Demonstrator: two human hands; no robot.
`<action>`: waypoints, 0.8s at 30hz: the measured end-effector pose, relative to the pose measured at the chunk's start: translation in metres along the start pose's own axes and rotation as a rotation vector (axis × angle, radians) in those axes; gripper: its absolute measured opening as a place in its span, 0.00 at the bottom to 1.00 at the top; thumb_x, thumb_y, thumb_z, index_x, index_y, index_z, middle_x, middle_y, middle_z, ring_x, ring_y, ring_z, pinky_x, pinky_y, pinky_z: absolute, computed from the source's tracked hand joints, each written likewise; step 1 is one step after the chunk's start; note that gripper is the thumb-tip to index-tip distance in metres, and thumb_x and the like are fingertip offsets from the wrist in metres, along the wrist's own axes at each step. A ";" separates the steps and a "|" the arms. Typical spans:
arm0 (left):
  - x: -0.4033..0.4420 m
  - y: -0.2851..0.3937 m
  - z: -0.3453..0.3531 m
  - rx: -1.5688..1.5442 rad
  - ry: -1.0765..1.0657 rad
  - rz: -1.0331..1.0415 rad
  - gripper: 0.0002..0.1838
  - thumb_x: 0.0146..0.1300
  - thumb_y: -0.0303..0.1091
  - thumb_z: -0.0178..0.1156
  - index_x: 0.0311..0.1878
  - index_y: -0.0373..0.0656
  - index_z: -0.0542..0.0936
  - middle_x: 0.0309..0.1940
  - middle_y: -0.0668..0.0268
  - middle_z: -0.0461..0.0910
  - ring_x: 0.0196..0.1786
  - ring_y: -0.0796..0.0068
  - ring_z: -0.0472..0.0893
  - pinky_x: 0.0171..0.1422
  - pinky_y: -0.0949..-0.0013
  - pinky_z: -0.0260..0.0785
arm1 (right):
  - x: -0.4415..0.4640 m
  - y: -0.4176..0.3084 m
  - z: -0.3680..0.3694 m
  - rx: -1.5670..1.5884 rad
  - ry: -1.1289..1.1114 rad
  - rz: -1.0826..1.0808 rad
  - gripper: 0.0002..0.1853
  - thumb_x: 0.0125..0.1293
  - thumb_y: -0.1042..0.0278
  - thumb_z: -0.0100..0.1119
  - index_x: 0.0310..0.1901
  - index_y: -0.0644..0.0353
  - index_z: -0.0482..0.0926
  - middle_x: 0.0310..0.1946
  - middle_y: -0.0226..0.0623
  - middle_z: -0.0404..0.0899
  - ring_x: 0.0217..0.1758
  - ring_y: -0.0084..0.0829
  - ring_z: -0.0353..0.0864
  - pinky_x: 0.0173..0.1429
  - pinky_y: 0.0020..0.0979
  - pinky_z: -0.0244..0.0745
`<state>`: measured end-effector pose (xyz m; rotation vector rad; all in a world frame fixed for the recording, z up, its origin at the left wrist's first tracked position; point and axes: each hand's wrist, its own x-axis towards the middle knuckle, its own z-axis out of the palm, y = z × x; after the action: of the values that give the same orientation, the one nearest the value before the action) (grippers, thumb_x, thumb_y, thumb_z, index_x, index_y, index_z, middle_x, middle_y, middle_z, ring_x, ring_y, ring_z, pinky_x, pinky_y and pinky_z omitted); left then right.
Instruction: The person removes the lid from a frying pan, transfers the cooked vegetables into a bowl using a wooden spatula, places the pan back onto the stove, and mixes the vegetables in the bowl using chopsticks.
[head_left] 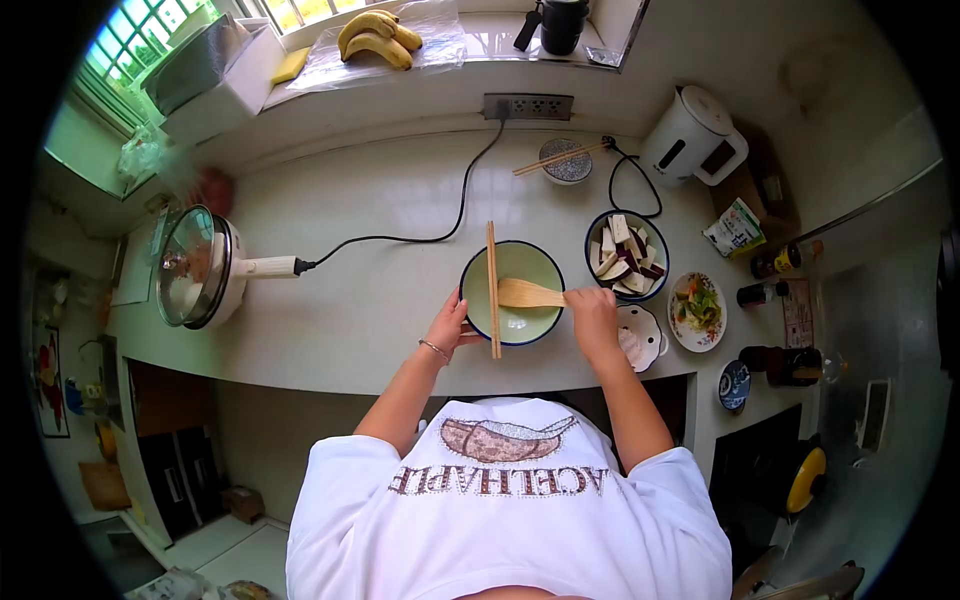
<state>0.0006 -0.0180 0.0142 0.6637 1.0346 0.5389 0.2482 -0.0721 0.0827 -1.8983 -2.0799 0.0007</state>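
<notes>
A light green bowl with a dark blue rim (540, 262) stands on the counter in front of me. My left hand (452, 326) is closed around its left side, the fingers partly hidden by the bowl. A pair of wooden chopsticks (493, 300) lies across the bowl's left part. My right hand (596, 322), at the right rim, is closed on one end of a wooden spatula (530, 293), which reaches over the inside of the bowl. Close by my right hand, a white scalloped dish (650, 350) holds a pale powdery substance.
Behind the right hand is a bowl of cut eggplant (628, 255); a plate of chopped vegetables (697, 312) lies farther right. An electric pot with a glass lid (190, 268) stands left, its black cord (400, 239) crossing the counter. A white kettle (690, 135) is back right.
</notes>
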 end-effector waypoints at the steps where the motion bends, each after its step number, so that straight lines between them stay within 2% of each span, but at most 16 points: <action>1: 0.002 0.001 -0.001 0.023 0.008 -0.001 0.25 0.70 0.44 0.40 0.69 0.61 0.50 0.53 0.66 0.70 0.43 0.68 0.80 0.43 0.66 0.76 | 0.003 0.002 0.002 0.002 -0.003 0.004 0.08 0.53 0.75 0.49 0.33 0.57 0.77 0.31 0.34 0.77 0.39 0.35 0.74 0.51 0.36 0.63; 4: 0.008 0.004 -0.002 0.033 0.015 0.003 0.25 0.70 0.45 0.39 0.68 0.61 0.52 0.53 0.67 0.70 0.43 0.69 0.80 0.43 0.66 0.76 | 0.014 0.006 0.004 -0.003 0.065 -0.044 0.08 0.53 0.75 0.49 0.33 0.56 0.77 0.31 0.32 0.77 0.42 0.34 0.74 0.53 0.36 0.62; 8: 0.015 0.011 -0.002 0.090 0.034 0.011 0.24 0.70 0.46 0.40 0.68 0.61 0.53 0.53 0.69 0.70 0.43 0.70 0.79 0.43 0.66 0.76 | 0.022 0.011 0.010 0.002 0.053 -0.068 0.08 0.53 0.75 0.48 0.33 0.56 0.77 0.31 0.32 0.77 0.42 0.33 0.74 0.53 0.36 0.62; 10: 0.019 0.010 -0.003 0.094 0.042 0.013 0.23 0.70 0.46 0.39 0.68 0.61 0.55 0.53 0.70 0.70 0.41 0.74 0.78 0.42 0.67 0.75 | 0.021 0.011 0.011 -0.018 0.015 -0.068 0.08 0.52 0.75 0.49 0.33 0.57 0.77 0.32 0.32 0.77 0.43 0.33 0.74 0.54 0.36 0.62; 14: 0.022 0.003 -0.006 0.086 0.039 0.036 0.24 0.70 0.45 0.39 0.68 0.61 0.53 0.52 0.69 0.71 0.41 0.73 0.78 0.42 0.67 0.75 | 0.015 0.012 0.014 -0.021 0.049 -0.080 0.08 0.52 0.76 0.49 0.33 0.58 0.77 0.34 0.32 0.77 0.44 0.33 0.74 0.54 0.37 0.62; 16: 0.021 0.004 -0.008 0.090 0.048 0.065 0.27 0.67 0.47 0.46 0.68 0.58 0.53 0.50 0.65 0.72 0.40 0.73 0.78 0.42 0.69 0.74 | 0.013 0.007 0.010 -0.027 0.155 -0.104 0.07 0.51 0.76 0.50 0.33 0.59 0.76 0.35 0.32 0.77 0.46 0.33 0.73 0.54 0.37 0.63; 17: 0.019 0.001 -0.008 0.089 0.046 0.062 0.27 0.67 0.47 0.46 0.68 0.58 0.53 0.50 0.65 0.72 0.40 0.73 0.78 0.42 0.69 0.74 | 0.008 0.004 0.009 -0.027 0.153 -0.102 0.07 0.51 0.76 0.50 0.33 0.59 0.76 0.35 0.32 0.77 0.46 0.33 0.73 0.54 0.37 0.63; 19: 0.013 -0.003 -0.011 0.301 0.283 0.243 0.29 0.63 0.47 0.53 0.64 0.48 0.57 0.44 0.63 0.75 0.39 0.76 0.77 0.40 0.71 0.72 | -0.003 -0.004 0.008 0.103 0.101 -0.071 0.07 0.53 0.75 0.51 0.34 0.60 0.76 0.37 0.34 0.77 0.44 0.36 0.75 0.48 0.36 0.69; 20: 0.010 -0.008 -0.013 0.302 0.277 0.243 0.29 0.63 0.47 0.53 0.64 0.48 0.57 0.44 0.63 0.75 0.39 0.76 0.77 0.40 0.71 0.72 | -0.012 -0.009 0.005 0.100 0.102 -0.067 0.07 0.53 0.75 0.51 0.34 0.60 0.76 0.37 0.34 0.77 0.44 0.36 0.75 0.48 0.36 0.69; 22: 0.001 -0.019 -0.019 0.682 0.408 0.394 0.27 0.60 0.47 0.57 0.55 0.40 0.64 0.37 0.63 0.76 0.37 0.78 0.76 0.37 0.73 0.71 | -0.030 -0.020 -0.001 0.292 -0.144 0.228 0.07 0.59 0.68 0.53 0.34 0.63 0.76 0.34 0.39 0.78 0.32 0.36 0.78 0.35 0.33 0.73; 23: -0.004 -0.024 -0.018 0.684 0.405 0.393 0.27 0.60 0.47 0.57 0.55 0.40 0.64 0.37 0.63 0.76 0.37 0.78 0.76 0.37 0.73 0.71 | -0.038 -0.021 0.001 0.292 -0.143 0.232 0.07 0.59 0.68 0.53 0.34 0.63 0.76 0.34 0.39 0.78 0.32 0.36 0.78 0.35 0.33 0.73; 24: -0.010 -0.022 -0.014 0.563 0.246 0.230 0.24 0.60 0.48 0.57 0.51 0.40 0.67 0.34 0.65 0.76 0.36 0.78 0.77 0.36 0.73 0.70 | -0.043 -0.021 0.007 0.501 -0.282 0.443 0.11 0.61 0.63 0.52 0.34 0.64 0.75 0.32 0.41 0.78 0.27 0.33 0.78 0.30 0.31 0.73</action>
<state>-0.0142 -0.0370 -0.0002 1.2476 1.3675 0.5379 0.2292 -0.1151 0.0703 -2.0528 -1.5530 0.8483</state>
